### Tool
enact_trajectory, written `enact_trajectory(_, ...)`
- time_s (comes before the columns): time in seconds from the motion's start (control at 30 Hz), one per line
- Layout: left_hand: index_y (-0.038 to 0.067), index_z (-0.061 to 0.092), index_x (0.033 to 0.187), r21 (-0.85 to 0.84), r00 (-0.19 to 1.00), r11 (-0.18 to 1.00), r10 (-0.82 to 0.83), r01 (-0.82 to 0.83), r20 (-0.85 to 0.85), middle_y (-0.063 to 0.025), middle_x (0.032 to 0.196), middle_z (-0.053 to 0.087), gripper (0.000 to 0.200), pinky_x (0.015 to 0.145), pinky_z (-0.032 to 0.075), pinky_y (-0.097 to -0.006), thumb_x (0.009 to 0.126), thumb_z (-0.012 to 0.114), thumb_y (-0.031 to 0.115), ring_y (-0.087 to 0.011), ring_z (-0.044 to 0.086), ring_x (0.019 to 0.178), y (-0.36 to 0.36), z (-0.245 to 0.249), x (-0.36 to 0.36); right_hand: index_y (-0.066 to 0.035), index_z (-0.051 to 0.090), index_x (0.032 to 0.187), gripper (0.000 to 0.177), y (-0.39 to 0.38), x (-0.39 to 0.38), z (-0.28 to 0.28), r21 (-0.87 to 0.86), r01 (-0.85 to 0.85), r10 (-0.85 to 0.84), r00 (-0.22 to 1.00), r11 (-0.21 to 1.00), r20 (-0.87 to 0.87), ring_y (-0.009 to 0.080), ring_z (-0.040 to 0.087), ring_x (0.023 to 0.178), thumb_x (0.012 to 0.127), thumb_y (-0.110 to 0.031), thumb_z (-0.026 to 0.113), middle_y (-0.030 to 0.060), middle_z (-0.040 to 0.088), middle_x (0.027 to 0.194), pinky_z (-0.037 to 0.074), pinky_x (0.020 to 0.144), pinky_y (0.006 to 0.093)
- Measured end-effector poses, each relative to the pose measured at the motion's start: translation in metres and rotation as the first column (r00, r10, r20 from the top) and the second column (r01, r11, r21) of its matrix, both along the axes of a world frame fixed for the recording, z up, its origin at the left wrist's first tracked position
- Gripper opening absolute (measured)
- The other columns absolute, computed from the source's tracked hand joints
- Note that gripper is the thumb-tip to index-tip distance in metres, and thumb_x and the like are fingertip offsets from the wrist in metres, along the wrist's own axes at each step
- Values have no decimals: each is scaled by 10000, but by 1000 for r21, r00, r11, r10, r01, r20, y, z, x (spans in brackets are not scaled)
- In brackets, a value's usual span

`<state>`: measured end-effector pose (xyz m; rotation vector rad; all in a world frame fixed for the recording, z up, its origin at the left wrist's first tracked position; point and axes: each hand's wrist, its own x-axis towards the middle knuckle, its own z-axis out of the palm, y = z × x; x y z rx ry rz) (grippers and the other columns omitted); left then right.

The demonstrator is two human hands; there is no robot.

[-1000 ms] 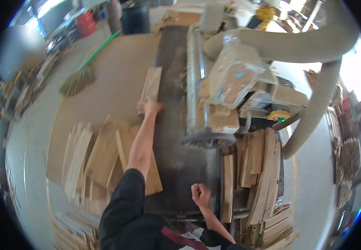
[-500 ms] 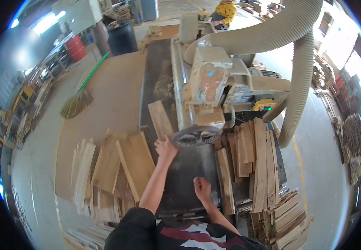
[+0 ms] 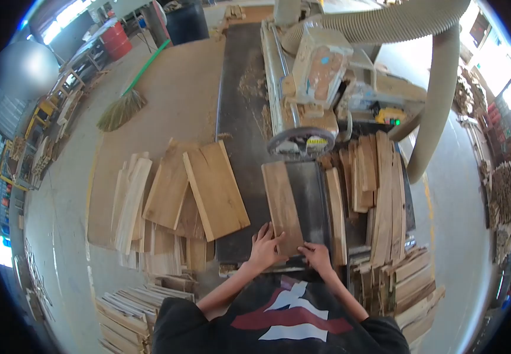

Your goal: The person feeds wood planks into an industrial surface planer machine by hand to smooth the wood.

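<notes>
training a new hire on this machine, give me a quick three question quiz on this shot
1. True or false: the left hand and right hand are both at the near end of the long brown wooden board.
2. That board lies on: A a white cloth, B the dark flat machine table, C a metal tray.
3. What green-handled tool lies at far left?
Key: 1 true; 2 B; 3 a straw broom.

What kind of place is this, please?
Most likely a woodworking shop or small sawmill. A big machine with a wide dust hose stands beside a long bed, board stacks lie around it, and the left hand and right hand rest on a plank.
</notes>
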<state>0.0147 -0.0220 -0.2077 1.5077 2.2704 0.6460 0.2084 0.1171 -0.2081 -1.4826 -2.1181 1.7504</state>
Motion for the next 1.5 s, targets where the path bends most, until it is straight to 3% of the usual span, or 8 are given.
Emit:
enact_trajectory(0.13,196,661,1397,103,983,980,-178,173,48,-289,1568,429,897,1137,336,-614,588,919,485,-455,345,1502,-1,-5,4,44,704,815,504,-25,21,20,48,56,-63,983,997,175,148,621,482,980,-432,703,83,646,594,470,453,320)
enact_trajectory(0.23,186,681,1371,148,974,967,-219,209,57,-305,1552,447,863,1137,334,-611,596,916,485,-452,350,1505,17,-6,12,13,687,787,616,-35,39,-1,-256,203,-131,954,945,270,166,583,445,1024,-548,591,85,621,569,427,427,320)
enact_trajectory(0.3,178,690,1358,183,965,955,-251,235,71,-311,1546,452,847,1138,333,-609,599,917,479,-450,353,1506,33,-17,18,-48,676,790,636,-34,41,-7,-506,317,-307,946,802,107,153,520,413,1045,-607,511,51,556,532,358,403,296)
enact_trajectory(0.53,156,716,1331,209,971,958,-218,194,100,-326,1544,459,804,1144,333,-595,621,924,472,-450,358,1512,73,-20,21,-141,547,793,519,-17,19,-12,-591,532,-624,779,607,61,104,377,399,1046,-594,536,-35,417,531,253,388,276)
enact_trajectory(0.6,161,710,1346,193,975,962,-209,192,73,-326,1548,458,807,1134,345,-598,638,927,481,-456,355,1515,79,-21,15,-168,512,802,508,-8,16,-20,-766,431,-663,749,478,8,92,332,407,1031,-620,548,-52,372,551,214,394,266)
enact_trajectory(1.07,145,679,1383,191,982,967,-181,168,52,-252,1640,373,814,1204,283,-528,683,894,501,-389,284,1564,164,-23,-73,-164,499,813,458,68,-99,-14,-701,531,-781,621,476,-60,81,316,396,1057,-548,549,-56,359,540,233,376,250)
enact_trajectory(1.27,122,708,1337,285,977,949,-177,138,116,-242,1609,429,772,1191,287,-534,675,913,461,-388,339,1536,193,-24,-100,-115,514,781,449,91,-140,-18,-477,671,-804,577,568,-146,102,348,397,1061,-460,580,-26,400,547,227,374,270)
enact_trajectory(1.5,23,732,1203,483,983,865,57,-136,174,-168,1379,667,588,1130,438,-505,679,926,204,-384,538,1377,169,-40,-61,-107,534,777,443,99,-135,-22,-550,649,-800,597,526,-61,123,371,380,1058,-445,589,-14,447,550,244,364,295)
